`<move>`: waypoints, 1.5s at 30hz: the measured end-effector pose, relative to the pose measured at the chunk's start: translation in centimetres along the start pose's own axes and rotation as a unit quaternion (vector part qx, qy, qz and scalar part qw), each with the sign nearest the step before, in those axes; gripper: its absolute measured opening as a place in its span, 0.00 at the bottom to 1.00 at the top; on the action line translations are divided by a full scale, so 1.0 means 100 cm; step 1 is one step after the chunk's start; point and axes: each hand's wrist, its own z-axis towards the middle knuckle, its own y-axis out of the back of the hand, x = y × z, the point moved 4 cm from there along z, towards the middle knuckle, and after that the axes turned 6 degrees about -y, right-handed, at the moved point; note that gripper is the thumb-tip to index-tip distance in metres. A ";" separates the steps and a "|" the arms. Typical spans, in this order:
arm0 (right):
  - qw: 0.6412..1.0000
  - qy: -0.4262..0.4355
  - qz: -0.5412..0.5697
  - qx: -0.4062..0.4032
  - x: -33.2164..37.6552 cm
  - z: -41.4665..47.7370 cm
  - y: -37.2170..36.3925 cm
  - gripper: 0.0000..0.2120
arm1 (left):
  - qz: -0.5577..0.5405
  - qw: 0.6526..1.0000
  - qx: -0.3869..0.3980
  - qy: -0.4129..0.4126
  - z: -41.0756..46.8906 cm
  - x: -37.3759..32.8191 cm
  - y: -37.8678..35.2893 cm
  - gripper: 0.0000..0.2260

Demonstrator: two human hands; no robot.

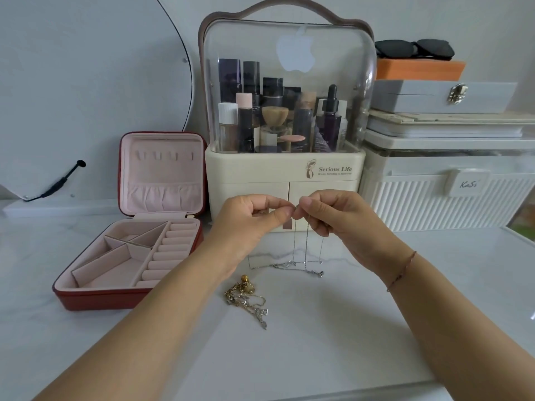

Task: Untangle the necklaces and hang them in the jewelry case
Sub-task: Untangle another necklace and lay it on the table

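Note:
My left hand (251,219) and my right hand (335,215) meet above the table, and both pinch the top of a thin silver necklace (306,247). Its strands hang straight down to a small silver heap on the tabletop. A tangle of gold and silver necklaces (246,299) lies on the table nearer to me, untouched. The red jewelry case (130,298) stands open at the left. Its pink lid (162,172) is upright, with a row of hooks near the top and a gathered pocket below.
A cream cosmetics organizer (285,180) with a clear dome stands right behind my hands. White ribbed storage boxes (451,195) and stacked cases with sunglasses fill the right. An oval mirror (86,82) leans at the left.

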 end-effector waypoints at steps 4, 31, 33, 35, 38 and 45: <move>0.998 -0.014 -0.056 0.000 -0.002 0.000 0.001 0.14 | -0.006 1.000 -0.009 0.004 0.002 -0.001 0.002 0.04; 0.983 0.077 -0.024 -0.162 0.088 -0.026 0.034 0.06 | -0.264 0.945 0.114 0.153 0.028 -0.108 -0.026 0.10; 0.986 0.073 -0.025 -0.150 0.094 -0.026 0.033 0.05 | -0.255 0.948 0.121 0.144 0.026 -0.117 -0.026 0.10; 0.990 0.058 -0.017 -0.129 0.098 -0.026 0.032 0.05 | -0.242 0.953 0.123 0.137 0.026 -0.125 -0.024 0.10; 0.996 0.034 0.037 -0.068 0.102 -0.028 0.030 0.06 | -0.230 0.956 0.123 0.134 0.026 -0.132 -0.021 0.12; 0.997 0.013 0.069 -0.024 0.103 -0.034 0.024 0.02 | -0.230 0.947 0.169 0.148 0.025 -0.136 -0.022 0.16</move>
